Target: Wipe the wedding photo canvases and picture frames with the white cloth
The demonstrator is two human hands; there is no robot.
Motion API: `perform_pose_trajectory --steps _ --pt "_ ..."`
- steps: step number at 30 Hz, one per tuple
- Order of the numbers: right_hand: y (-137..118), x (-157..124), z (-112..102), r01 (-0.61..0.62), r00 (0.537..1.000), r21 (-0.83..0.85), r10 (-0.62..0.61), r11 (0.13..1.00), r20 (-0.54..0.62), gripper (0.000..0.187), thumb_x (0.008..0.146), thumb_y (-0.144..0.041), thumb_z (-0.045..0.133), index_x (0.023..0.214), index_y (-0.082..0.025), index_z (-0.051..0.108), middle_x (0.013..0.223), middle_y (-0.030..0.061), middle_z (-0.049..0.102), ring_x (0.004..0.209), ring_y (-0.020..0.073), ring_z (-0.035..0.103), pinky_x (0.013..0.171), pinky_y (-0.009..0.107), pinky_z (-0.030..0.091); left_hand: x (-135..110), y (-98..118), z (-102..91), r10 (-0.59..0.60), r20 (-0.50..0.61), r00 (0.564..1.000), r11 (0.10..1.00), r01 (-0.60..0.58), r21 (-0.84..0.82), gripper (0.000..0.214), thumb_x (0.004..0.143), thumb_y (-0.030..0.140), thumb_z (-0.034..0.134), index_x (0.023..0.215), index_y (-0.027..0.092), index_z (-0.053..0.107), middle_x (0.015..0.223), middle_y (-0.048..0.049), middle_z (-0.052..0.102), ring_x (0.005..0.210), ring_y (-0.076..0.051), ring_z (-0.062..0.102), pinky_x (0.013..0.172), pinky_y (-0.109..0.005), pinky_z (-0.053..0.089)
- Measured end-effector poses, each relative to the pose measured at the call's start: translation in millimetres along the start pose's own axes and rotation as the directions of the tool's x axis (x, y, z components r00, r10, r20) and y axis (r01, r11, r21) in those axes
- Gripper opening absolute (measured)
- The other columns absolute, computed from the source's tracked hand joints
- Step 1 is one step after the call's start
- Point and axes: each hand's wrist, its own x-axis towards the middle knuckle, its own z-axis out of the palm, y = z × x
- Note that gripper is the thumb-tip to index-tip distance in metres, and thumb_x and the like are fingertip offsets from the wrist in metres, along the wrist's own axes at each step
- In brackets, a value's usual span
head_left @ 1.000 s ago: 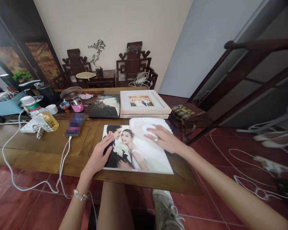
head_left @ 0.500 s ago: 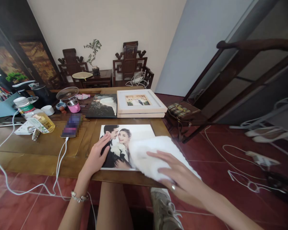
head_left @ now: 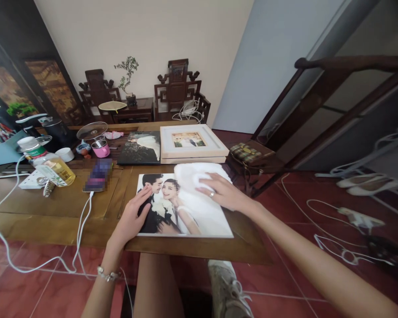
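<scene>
A large wedding photo panel lies flat on the wooden table in front of me. My left hand rests on its left edge with fingers stretched out flat. My right hand presses a white cloth onto the panel's far right corner, fingers laid over the cloth. A ring shows on that hand.
Behind the panel sit a white framed photo and a dark photo panel. To the left are a phone on a white cable, an oil bottle, a pink cup. Carved chairs stand at the wall; cables lie on the red floor.
My right hand swept the white cloth down to the panel's near right corner, then back up to the far right corner. My left hand stayed on the left edge.
</scene>
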Motion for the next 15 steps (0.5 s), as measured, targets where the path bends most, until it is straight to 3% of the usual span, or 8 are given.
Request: perform_pose_trajectory --steps 3,5,12,15 --pt "4.7 9.1 6.1 -0.031 0.999 -0.005 0.031 1.0 -0.033 0.039 0.094 -0.042 0.038 0.107 -0.019 0.067 0.111 0.0138 0.066 0.108 0.0305 0.058 0.092 0.048 0.046 -0.1 0.5 -0.5 -0.003 0.003 1.0 1.0 0.003 -0.006 0.042 0.095 0.026 0.042 0.136 0.021 0.048 0.146 -0.0067 0.043 0.138 -0.02 0.035 0.115 -0.042 0.027" --pt "-3.1 0.1 7.1 -0.017 0.999 -0.016 0.016 1.0 -0.049 0.037 0.094 -0.04 0.039 0.106 -0.019 0.067 0.116 0.0147 0.064 0.113 0.031 0.056 0.093 0.049 0.046 0.0 0.1 -0.6 -0.005 0.0 1.0 1.0 0.005 -0.006 0.042 0.095 0.026 0.042 0.136 0.021 0.048 0.146 -0.0068 0.043 0.138 -0.02 0.035 0.115 -0.043 0.027" --pt "-62.4 -77.3 -5.2 0.118 0.992 0.069 -0.115 0.991 -0.05 0.022 0.089 -0.027 0.049 0.084 -0.02 0.069 0.134 0.0144 0.054 0.124 0.0307 0.048 0.098 0.053 0.042 1.1 -0.3 0.8 0.01 -0.012 1.0 1.0 -0.01 -0.009 0.042 0.095 0.026 0.042 0.136 0.022 0.048 0.146 -0.0066 0.043 0.138 -0.021 0.036 0.115 -0.044 0.027" --pt "-83.3 -96.4 -16.9 0.167 0.985 0.156 -0.173 0.974 0.026 0.019 0.086 -0.024 0.051 0.077 -0.022 0.067 0.134 0.0131 0.055 0.125 0.0295 0.048 0.098 0.051 0.043 1.5 1.0 0.7 0.018 -0.015 1.0 1.0 -0.018 -0.014 0.042 0.095 0.026 0.042 0.136 0.022 0.048 0.146 -0.0066 0.043 0.138 -0.021 0.036 0.115 -0.045 0.028"
